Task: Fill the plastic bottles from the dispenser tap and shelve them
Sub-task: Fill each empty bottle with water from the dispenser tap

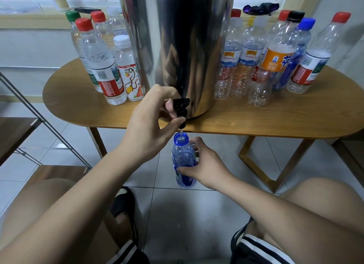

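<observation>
**Wooden table point(256, 122), blue bottle point(183, 155) at the tap point(180, 108)**

Capped bottles point(110, 67) flank the steel dispenser point(177, 47) in 2 clusters. My left hand point(149, 122) pinches the black tap. My right hand point(202, 161) grips the uncapped blue bottle, its mouth under the spout, where a thin stream seems to enter.

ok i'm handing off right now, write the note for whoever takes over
Left hand pinches the black tap on the steel dispenser; water is running.
Right hand holds the uncapped blue bottle under the spout; fill level unclear.
Done: capped bottles left of the dispenser look full.
Left: finish and cap this one, fill the empty-looking bottles on the right, shelve everything.
</observation>
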### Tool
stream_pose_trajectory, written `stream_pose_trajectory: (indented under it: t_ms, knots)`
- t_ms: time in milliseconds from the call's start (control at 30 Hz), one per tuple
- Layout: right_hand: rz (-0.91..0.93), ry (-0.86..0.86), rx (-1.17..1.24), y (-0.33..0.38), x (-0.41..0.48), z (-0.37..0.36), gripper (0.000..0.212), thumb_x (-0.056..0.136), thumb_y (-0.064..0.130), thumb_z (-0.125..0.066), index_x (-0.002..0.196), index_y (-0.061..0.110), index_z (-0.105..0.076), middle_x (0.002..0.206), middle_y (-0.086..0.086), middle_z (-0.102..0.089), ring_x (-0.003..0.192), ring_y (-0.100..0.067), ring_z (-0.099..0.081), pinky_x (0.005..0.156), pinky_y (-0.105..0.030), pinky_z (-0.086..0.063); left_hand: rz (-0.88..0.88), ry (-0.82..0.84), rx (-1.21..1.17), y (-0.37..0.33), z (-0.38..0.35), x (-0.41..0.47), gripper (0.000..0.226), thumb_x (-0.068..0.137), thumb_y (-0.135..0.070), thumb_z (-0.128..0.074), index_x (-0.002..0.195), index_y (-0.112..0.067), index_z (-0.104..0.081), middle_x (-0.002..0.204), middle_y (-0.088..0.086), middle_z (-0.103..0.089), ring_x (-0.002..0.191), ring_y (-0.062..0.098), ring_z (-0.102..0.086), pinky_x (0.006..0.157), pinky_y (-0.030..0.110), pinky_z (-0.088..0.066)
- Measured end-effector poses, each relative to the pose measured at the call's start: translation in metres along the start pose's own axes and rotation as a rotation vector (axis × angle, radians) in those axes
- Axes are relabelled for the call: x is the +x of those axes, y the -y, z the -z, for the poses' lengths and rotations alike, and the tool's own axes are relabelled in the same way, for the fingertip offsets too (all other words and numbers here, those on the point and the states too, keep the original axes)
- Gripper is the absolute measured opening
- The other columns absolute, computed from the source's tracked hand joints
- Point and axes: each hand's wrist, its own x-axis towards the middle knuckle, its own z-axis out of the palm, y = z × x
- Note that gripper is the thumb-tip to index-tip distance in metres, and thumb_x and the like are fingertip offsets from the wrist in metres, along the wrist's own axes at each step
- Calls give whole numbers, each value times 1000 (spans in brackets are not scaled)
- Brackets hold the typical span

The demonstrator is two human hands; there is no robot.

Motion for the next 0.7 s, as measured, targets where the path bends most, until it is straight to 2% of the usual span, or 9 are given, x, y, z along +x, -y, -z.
stream_pose_trajectory:
  t_ms: [167, 367, 500, 600, 700]
  knots:
    - [-3, 5, -12, 1, 0, 1, 75, 76, 42, -94, 128, 43, -40, 119, 25, -56, 111, -6, -63, 89, -25, -57, 7, -3, -5, -1, 1, 0, 69, 92, 4, -81, 119, -47, -43, 98, 8, -57, 88, 22, -69, 83, 46, -61]
    - [-3, -8, -20, -1, 1, -1, 75, 75, 41, -94, 128, 42, -40, 119, 23, -58, 110, -7, -64, 88, -25, -58, -8, -14, -11, 0, -1, -2, 70, 92, 6, -80, 119, -46, -42, 97, 10, -57, 87, 21, -69, 81, 43, -62]
    - [0, -3, -27, -1, 1, -2, 76, 75, 43, -94, 130, 41, -41, 122, 21, -58, 111, -6, -63, 87, -22, -55, -6, -11, -12, 3, -2, -2, 59, 93, 6, -80, 122, -34, -47, 97, 9, -55, 87, 22, -68, 81, 47, -62]
    - [-2, 1, -30, -1, 2, -1, 76, 76, 43, -94, 131, 40, -41, 124, 20, -59, 113, -7, -63, 90, -25, -57, -11, -6, -10, 6, -4, -3, 49, 94, 5, -79, 120, -25, -50, 101, 5, -51, 87, 26, -66, 79, 53, -61]
    - [-5, 1, -34, -1, 1, -1, 77, 75, 43, -94, 131, 40, -41, 125, 18, -60, 114, -9, -64, 94, -31, -60, -15, -4, -11, 8, -5, -3, 46, 94, 3, -79, 119, -24, -51, 101, 1, -49, 87, 28, -65, 78, 54, -61]
